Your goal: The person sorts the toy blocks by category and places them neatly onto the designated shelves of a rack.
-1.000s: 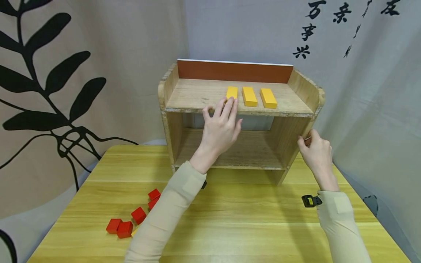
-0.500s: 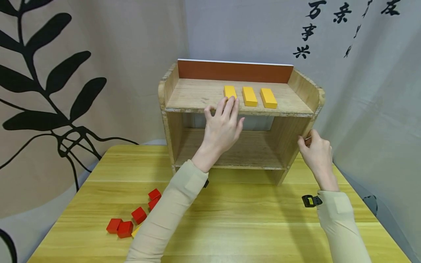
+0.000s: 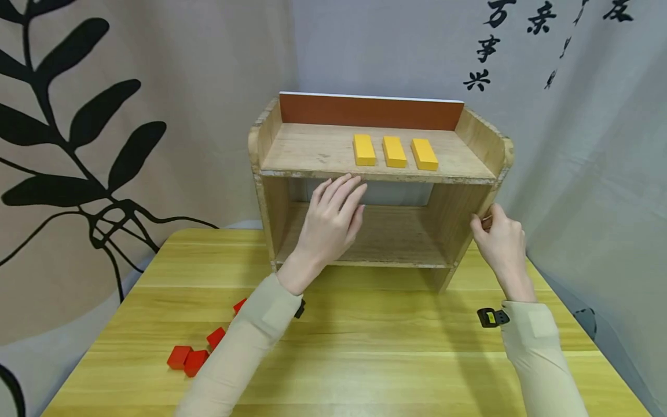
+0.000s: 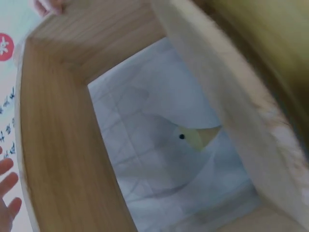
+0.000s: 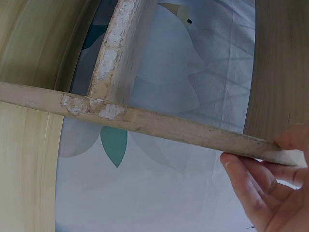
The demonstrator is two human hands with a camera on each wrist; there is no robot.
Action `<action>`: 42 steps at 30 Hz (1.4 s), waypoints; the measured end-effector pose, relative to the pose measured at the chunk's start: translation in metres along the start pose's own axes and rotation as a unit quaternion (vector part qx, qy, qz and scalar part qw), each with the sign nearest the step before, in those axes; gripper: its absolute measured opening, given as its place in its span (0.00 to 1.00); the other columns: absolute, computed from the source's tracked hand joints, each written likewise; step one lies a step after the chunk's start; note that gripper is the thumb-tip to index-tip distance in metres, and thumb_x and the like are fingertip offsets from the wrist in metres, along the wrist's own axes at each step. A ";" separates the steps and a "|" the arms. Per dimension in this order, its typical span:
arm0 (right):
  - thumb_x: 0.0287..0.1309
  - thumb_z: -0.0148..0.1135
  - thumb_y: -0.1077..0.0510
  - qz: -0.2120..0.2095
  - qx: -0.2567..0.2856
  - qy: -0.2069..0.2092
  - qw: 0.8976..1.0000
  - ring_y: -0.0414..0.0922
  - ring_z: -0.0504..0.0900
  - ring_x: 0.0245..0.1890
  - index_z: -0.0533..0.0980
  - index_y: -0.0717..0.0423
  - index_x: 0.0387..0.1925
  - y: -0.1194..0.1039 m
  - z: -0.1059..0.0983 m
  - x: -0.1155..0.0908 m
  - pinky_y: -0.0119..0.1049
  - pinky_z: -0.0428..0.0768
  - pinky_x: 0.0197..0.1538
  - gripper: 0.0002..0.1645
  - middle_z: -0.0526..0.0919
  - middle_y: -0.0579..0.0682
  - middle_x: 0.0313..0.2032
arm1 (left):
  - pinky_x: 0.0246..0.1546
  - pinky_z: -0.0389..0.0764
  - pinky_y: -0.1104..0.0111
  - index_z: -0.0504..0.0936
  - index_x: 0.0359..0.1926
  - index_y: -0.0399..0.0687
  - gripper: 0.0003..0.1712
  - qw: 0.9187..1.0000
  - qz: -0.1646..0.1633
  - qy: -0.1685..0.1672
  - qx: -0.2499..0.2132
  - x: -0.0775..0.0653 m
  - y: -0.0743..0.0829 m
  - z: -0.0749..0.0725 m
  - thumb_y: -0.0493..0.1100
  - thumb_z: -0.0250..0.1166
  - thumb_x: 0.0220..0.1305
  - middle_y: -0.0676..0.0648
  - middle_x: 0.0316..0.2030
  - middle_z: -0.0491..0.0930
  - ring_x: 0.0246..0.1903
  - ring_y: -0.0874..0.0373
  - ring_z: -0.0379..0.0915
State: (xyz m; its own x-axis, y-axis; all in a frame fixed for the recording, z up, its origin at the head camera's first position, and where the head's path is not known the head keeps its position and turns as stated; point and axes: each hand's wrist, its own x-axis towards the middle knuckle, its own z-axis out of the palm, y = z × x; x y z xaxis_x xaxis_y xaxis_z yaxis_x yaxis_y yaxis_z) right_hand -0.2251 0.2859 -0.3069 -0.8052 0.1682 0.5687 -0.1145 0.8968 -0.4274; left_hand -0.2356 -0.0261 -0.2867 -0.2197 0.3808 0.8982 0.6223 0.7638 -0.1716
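Observation:
Three yellow blocks lie in a row on the top board of a small wooden shelf: a left one (image 3: 364, 150), a middle one (image 3: 394, 152) and a right one (image 3: 424, 154). My left hand (image 3: 327, 225) is in front of the shelf (image 3: 307, 145), its fingers nearly straight, just below the top board's front edge and holding nothing. In the left wrist view only some fingers (image 4: 8, 186) of it show. My right hand (image 3: 501, 246) pinches the front edge of the shelf's right side panel (image 5: 193, 135), thumb and fingers on opposite faces.
Several red blocks (image 3: 179, 357) lie on the wooden table (image 3: 396, 347) at the front left, partly hidden by my left sleeve (image 3: 234, 353). The shelf's lower board (image 3: 391, 237) is below the top one. A printed curtain (image 3: 219, 116) hangs behind.
The left yellow block slid slightly left, away from the middle one. My left hand then came off it, moving down and left to the shelf's front. My right hand stayed in place.

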 end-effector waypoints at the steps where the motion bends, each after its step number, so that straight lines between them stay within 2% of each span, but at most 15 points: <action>1: 0.65 0.51 0.53 0.000 0.001 0.000 1.000 0.57 0.80 0.20 0.71 0.64 0.32 0.000 0.000 0.000 0.37 0.68 0.19 0.16 0.83 0.66 0.28 | 0.60 0.70 0.55 0.78 0.53 0.40 0.17 1.000 0.001 -0.002 -0.015 -0.005 -0.001 -0.004 0.39 0.60 0.63 0.42 0.53 0.79 0.57 0.47 0.72; 3: 0.65 0.52 0.53 -0.003 0.001 0.002 1.000 0.57 0.79 0.20 0.71 0.64 0.32 -0.001 0.000 0.000 0.36 0.68 0.19 0.15 0.83 0.66 0.28 | 0.60 0.72 0.56 0.79 0.52 0.39 0.17 0.999 -0.003 -0.014 -0.048 -0.016 -0.003 -0.010 0.39 0.61 0.62 0.41 0.52 0.79 0.56 0.47 0.73; 5: 0.65 0.52 0.54 -0.005 0.001 0.004 1.000 0.57 0.79 0.20 0.71 0.64 0.32 -0.001 0.000 0.001 0.36 0.68 0.19 0.15 0.83 0.66 0.28 | 0.59 0.73 0.58 0.79 0.51 0.39 0.16 0.995 -0.021 -0.045 -0.084 -0.028 -0.005 -0.017 0.39 0.61 0.63 0.41 0.51 0.80 0.54 0.48 0.74; 7: 0.64 0.52 0.54 -0.008 0.002 0.007 1.000 0.57 0.79 0.19 0.71 0.65 0.31 -0.001 0.000 0.001 0.37 0.68 0.18 0.15 0.83 0.66 0.27 | 0.58 0.74 0.59 0.79 0.52 0.40 0.16 0.986 -0.047 -0.097 -0.123 -0.041 -0.007 -0.024 0.40 0.60 0.65 0.42 0.50 0.80 0.53 0.49 0.75; 8: 0.64 0.52 0.54 -0.009 0.002 0.008 1.000 0.57 0.79 0.19 0.71 0.65 0.32 -0.001 0.000 0.002 0.37 0.68 0.18 0.15 0.83 0.66 0.27 | 0.57 0.75 0.60 0.79 0.52 0.40 0.16 0.979 -0.063 -0.132 -0.145 -0.048 -0.008 -0.027 0.41 0.60 0.66 0.43 0.50 0.81 0.53 0.50 0.76; 10: 0.65 0.52 0.54 -0.010 0.002 0.007 1.000 0.57 0.79 0.19 0.71 0.65 0.32 -0.001 0.000 0.002 0.36 0.68 0.18 0.15 0.83 0.66 0.27 | 0.56 0.77 0.60 0.79 0.53 0.43 0.16 0.954 -0.098 -0.214 -0.185 -0.062 -0.011 -0.035 0.44 0.58 0.67 0.45 0.50 0.81 0.53 0.51 0.76; 13: 0.65 0.51 0.54 -0.006 0.002 0.005 1.000 0.58 0.79 0.20 0.71 0.65 0.32 -0.001 0.000 0.002 0.36 0.68 0.18 0.15 0.83 0.67 0.28 | 0.55 0.78 0.59 0.78 0.54 0.43 0.18 0.902 -0.138 -0.334 -0.236 -0.084 -0.018 -0.044 0.47 0.57 0.68 0.45 0.52 0.81 0.53 0.51 0.77; 16: 0.65 0.51 0.53 -0.002 0.002 0.003 1.000 0.58 0.80 0.20 0.71 0.65 0.33 -0.001 -0.001 0.002 0.37 0.68 0.19 0.16 0.83 0.67 0.28 | 0.53 0.79 0.59 0.79 0.53 0.41 0.18 0.854 -0.154 -0.413 -0.275 -0.107 -0.027 -0.050 0.46 0.56 0.68 0.45 0.49 0.83 0.50 0.52 0.79; 22: 0.65 0.51 0.53 -0.003 0.002 0.004 1.000 0.57 0.79 0.20 0.71 0.64 0.32 0.001 0.000 0.002 0.36 0.68 0.18 0.16 0.83 0.67 0.28 | 0.44 0.82 0.62 0.80 0.47 0.40 0.14 0.784 -0.171 -0.494 -0.333 -0.144 -0.048 -0.067 0.44 0.60 0.65 0.46 0.41 0.84 0.40 0.57 0.80; 27: 0.65 0.51 0.53 -0.003 0.004 0.004 1.000 0.58 0.80 0.21 0.71 0.64 0.32 0.001 0.001 0.001 0.38 0.69 0.19 0.16 0.83 0.66 0.28 | 0.45 0.80 0.61 0.80 0.48 0.39 0.16 0.717 -0.204 -0.554 -0.372 -0.163 -0.060 -0.085 0.45 0.63 0.63 0.43 0.44 0.82 0.41 0.57 0.79; 29: 0.65 0.51 0.53 -0.002 0.004 0.003 1.000 0.58 0.80 0.22 0.71 0.64 0.32 0.001 0.001 0.001 0.39 0.70 0.20 0.16 0.83 0.66 0.29 | 0.45 0.80 0.61 0.79 0.48 0.38 0.17 0.700 -0.221 -0.560 -0.386 -0.171 -0.064 -0.090 0.44 0.63 0.63 0.42 0.45 0.82 0.43 0.54 0.79; 31: 0.65 0.51 0.53 -0.001 0.004 0.002 1.000 0.58 0.80 0.22 0.71 0.64 0.32 0.001 0.001 0.001 0.39 0.70 0.20 0.16 0.83 0.66 0.29 | 0.46 0.80 0.61 0.78 0.49 0.37 0.17 0.694 -0.231 -0.558 -0.393 -0.179 -0.069 -0.094 0.43 0.64 0.62 0.40 0.45 0.81 0.44 0.50 0.79; 35: 0.65 0.51 0.53 -0.001 0.004 0.003 1.000 0.58 0.80 0.22 0.71 0.64 0.32 0.001 0.002 0.001 0.39 0.70 0.20 0.15 0.83 0.65 0.28 | 0.46 0.81 0.61 0.78 0.50 0.35 0.19 0.691 -0.250 -0.553 -0.394 -0.194 -0.077 -0.100 0.41 0.65 0.60 0.40 0.45 0.81 0.45 0.47 0.78; 38: 0.65 0.51 0.53 0.001 0.004 0.001 1.000 0.58 0.80 0.22 0.71 0.64 0.32 0.001 0.001 0.001 0.39 0.70 0.20 0.15 0.83 0.66 0.28 | 0.47 0.81 0.58 0.78 0.51 0.35 0.19 0.693 -0.262 -0.549 -0.387 -0.200 -0.080 -0.103 0.39 0.66 0.59 0.42 0.45 0.82 0.45 0.47 0.78; 42: 0.65 0.51 0.53 0.005 0.003 -0.004 1.000 0.58 0.81 0.23 0.71 0.64 0.33 0.000 0.001 0.002 0.41 0.71 0.21 0.16 0.83 0.66 0.29 | 0.46 0.80 0.56 0.79 0.50 0.35 0.19 0.708 -0.268 -0.544 -0.363 -0.207 -0.081 -0.106 0.35 0.67 0.56 0.43 0.44 0.83 0.44 0.47 0.79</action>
State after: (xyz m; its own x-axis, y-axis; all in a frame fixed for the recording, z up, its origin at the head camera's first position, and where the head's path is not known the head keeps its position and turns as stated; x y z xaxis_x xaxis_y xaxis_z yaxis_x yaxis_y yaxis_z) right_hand -0.2267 0.2858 -0.3066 -0.8109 0.1741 0.5587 -0.1096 0.8927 -0.4371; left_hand -0.1613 -0.2217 -0.4158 -0.7731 0.6153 -0.1540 0.3669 0.6318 0.6828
